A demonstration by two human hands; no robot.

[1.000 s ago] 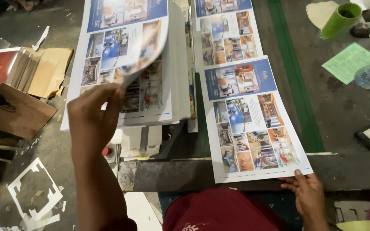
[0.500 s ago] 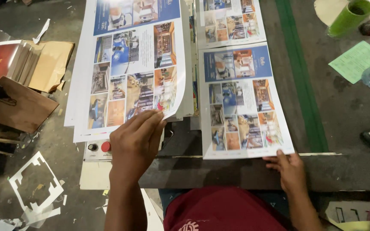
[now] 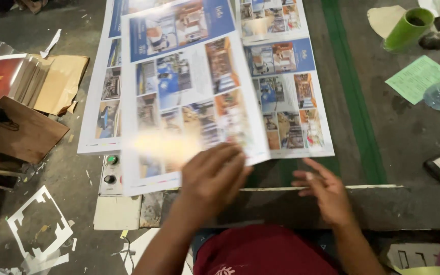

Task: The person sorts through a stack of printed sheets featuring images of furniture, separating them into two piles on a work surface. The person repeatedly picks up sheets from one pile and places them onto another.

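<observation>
**Printed sheet carried across between two stacks**

The printed sheet (image 3: 189, 91) is lifted over the desk (image 3: 413, 127), its near edge blurred. The left hand (image 3: 212, 175) pinches that edge; the finger grip underneath is hidden. The right hand (image 3: 327, 191) hovers open, holding nothing, just below the right stack (image 3: 291, 102). The left stack (image 3: 103, 97) lies partly covered. A green cup (image 3: 408, 28) stands well apart. Half a second ago the sheet sat further left.
</observation>
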